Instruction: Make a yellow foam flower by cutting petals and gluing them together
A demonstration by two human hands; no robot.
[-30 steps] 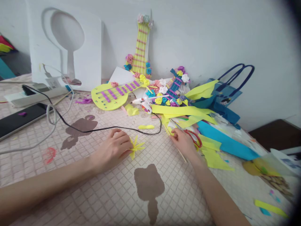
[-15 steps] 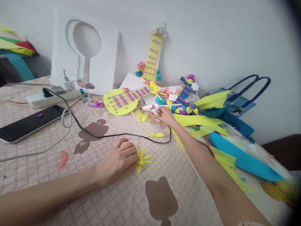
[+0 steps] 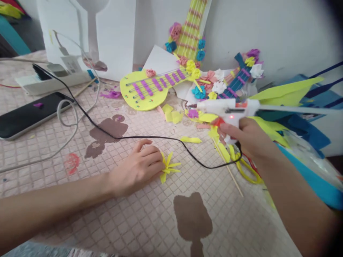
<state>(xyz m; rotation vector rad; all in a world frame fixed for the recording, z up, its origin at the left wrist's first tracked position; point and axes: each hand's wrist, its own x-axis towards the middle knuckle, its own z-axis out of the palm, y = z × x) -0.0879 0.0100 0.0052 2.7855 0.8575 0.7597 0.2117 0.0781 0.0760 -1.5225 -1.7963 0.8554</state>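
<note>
A white hot glue gun [image 3: 227, 110] with a red trigger and a lit red light is gripped in my right hand [image 3: 249, 137]. Its nozzle points left, a white glue stick juts from its back, and a black cord runs from its handle. My left hand [image 3: 142, 167] rests on the table with fingers curled over a yellow paper flower [image 3: 170, 167]. The flower's narrow strips fan out past the fingertips; its left side is hidden. Behind the glue gun's nozzle lie yellow paper scraps [image 3: 171, 114] and a yellow paper guitar [image 3: 146, 91] with purple bars.
Decorated paper instruments lean on the wall, among them a blue one [image 3: 238, 82]. A phone [image 3: 34, 114] and a power strip [image 3: 50, 80] are at left. The black cord [image 3: 150, 136] crosses the table. A wooden stick [image 3: 233, 175] and blue crepe paper [image 3: 311, 175] lie at right.
My right hand now grips the glue gun and has raised it off the table, toward me and to the right. My left hand stays on the flower. The view has moved closer.
</note>
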